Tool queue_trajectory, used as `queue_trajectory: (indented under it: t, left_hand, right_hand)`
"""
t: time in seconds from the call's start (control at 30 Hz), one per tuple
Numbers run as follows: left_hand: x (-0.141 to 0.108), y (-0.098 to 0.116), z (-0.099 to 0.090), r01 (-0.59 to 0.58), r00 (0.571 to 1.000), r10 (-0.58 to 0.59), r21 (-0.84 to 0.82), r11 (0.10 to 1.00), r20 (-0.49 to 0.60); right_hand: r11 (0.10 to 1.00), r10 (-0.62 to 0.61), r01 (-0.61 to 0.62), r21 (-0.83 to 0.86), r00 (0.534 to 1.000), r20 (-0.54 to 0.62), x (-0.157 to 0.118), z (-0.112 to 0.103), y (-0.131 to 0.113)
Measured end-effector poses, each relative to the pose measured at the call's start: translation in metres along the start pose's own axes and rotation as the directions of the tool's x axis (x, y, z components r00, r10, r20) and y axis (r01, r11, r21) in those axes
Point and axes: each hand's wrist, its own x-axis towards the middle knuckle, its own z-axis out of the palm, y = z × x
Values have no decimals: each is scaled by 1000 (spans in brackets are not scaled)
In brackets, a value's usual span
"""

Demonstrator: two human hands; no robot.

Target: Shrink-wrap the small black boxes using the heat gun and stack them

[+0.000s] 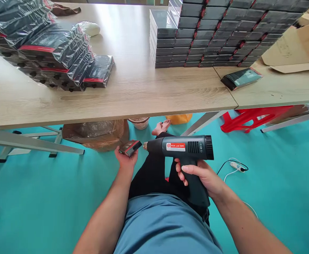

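In the head view my right hand (199,174) is wrapped round the handle of a dark heat gun (181,150), which has a red and white label and points left. Its metal nozzle is right beside a small dark box (130,147) with red on it. That box is gripped by my left hand (126,158), over my lap and below the table's front edge. Whether film covers this box is too small to tell.
On the wooden table (133,95) stand film-wrapped boxes (61,53) at the left and a tall stack of boxes (197,46) at the back. One box (241,78) lies near an open carton (297,46). A carton (101,134), a red stool (249,118) and a power strip (237,165) are below.
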Motion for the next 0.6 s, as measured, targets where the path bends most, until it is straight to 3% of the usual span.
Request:
queue_trajectory:
  t: [0.17,0.4,0.6]
  left_hand:
    - [-1,6,-7,48,989,-68,148,988,131]
    - [6,26,-11,46,987,-76,203,978,144]
    - [7,24,-8,81,987,-115,261,962,116]
  right_hand:
    - [999,-18,20,47,1000,-24,1,-4,2]
    - [997,56,-59,-50,997,-57,-12,-20,-1]
    - [987,39,-29,-159,998,54,-14,-15,1]
